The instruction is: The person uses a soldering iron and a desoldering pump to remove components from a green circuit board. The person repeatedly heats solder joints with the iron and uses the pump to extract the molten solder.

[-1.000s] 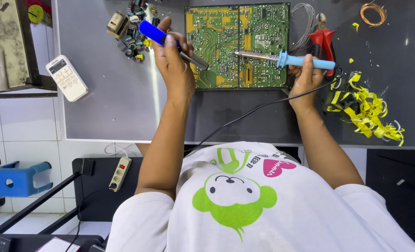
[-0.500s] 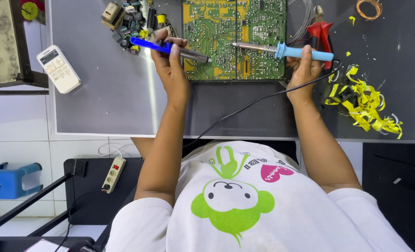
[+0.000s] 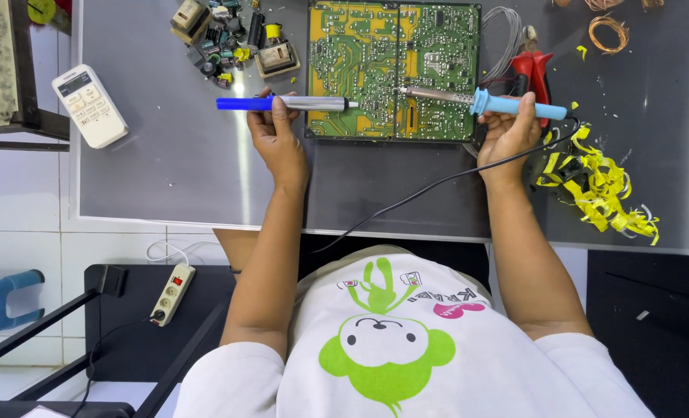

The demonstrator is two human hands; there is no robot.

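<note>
A green circuit board (image 3: 395, 70) lies solder side up at the far middle of the grey table (image 3: 174, 170). My left hand (image 3: 276, 135) grips a desoldering pump (image 3: 282, 103) with a blue plunger and silver barrel, held level, its tip at the board's left edge. My right hand (image 3: 508, 131) holds a soldering iron (image 3: 480, 101) by its light blue handle; the metal tip rests on the middle of the board. The iron's black cable (image 3: 406, 201) trails back across the table toward my body.
Loose electronic parts (image 3: 232, 39) are piled at the far left of the board. A white remote (image 3: 90, 105) lies at the left edge. Red-handled pliers (image 3: 534, 73), copper wire coils (image 3: 608, 32) and yellow tape scraps (image 3: 600, 182) are on the right. A power strip (image 3: 171, 292) lies below the table.
My left hand has swung the pump from slanted to level, with its tip now at the board's left edge. The right hand has kept the iron's tip on the board.
</note>
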